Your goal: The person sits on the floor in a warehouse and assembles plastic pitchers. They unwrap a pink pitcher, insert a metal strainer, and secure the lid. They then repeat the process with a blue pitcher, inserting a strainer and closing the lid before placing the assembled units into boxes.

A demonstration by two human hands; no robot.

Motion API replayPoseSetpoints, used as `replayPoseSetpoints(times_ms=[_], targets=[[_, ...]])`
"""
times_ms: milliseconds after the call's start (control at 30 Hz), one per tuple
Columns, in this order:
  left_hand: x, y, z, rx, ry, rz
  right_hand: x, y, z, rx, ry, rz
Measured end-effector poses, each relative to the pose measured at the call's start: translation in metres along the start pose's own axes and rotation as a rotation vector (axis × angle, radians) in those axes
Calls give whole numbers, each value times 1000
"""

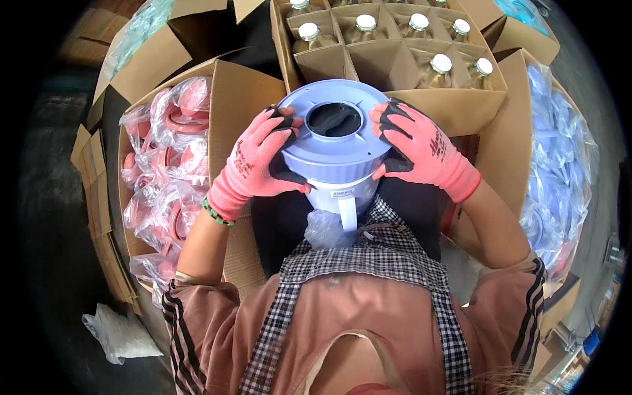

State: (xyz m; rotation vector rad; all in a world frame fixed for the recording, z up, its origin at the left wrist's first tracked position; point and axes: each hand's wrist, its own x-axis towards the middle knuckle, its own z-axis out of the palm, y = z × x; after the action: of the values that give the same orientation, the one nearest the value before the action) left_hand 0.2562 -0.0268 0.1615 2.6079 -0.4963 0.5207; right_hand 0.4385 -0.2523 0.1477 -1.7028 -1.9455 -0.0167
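Observation:
In front of my lap is a blue plastic jug-like container [332,172] with a wide round top and a dark opening in its middle. Its paler lower body carries a small label and a light handle [347,214] facing me. My left hand [258,155], in a pink and black glove, grips the left side of the rim, thumb below it. On the opposite side my right hand [421,146], gloved alike, curls its fingers over the rim. A crumpled clear plastic bag [329,229] hangs beneath the body, against my checked apron.
Ahead stands a divided carton [454,99] holding several clear bottles with white caps [441,64]. At left, another carton [224,99] holds pink plastic-wrapped items [174,164]; at right, one holds blue wrapped items [553,158]. A white plastic bag [122,334] lies on the floor, lower left.

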Motion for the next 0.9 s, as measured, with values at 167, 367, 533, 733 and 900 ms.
replayPoseSetpoints(times_ms=[167,367,533,733,900], targets=[[-2,-7,-20,-103,-108,-65,12,-12,-7,35,6,52],[-20,-24,6,24,116,176,9,-11,-3,40,69,22],[-17,-20,3,60,62,177,4,-12,-1,-19,-7,33],[-8,7,3,102,73,73,8,-18,-5,-26,7,15],[-12,16,10,191,135,51,0,-15,1,-38,-32,15]])
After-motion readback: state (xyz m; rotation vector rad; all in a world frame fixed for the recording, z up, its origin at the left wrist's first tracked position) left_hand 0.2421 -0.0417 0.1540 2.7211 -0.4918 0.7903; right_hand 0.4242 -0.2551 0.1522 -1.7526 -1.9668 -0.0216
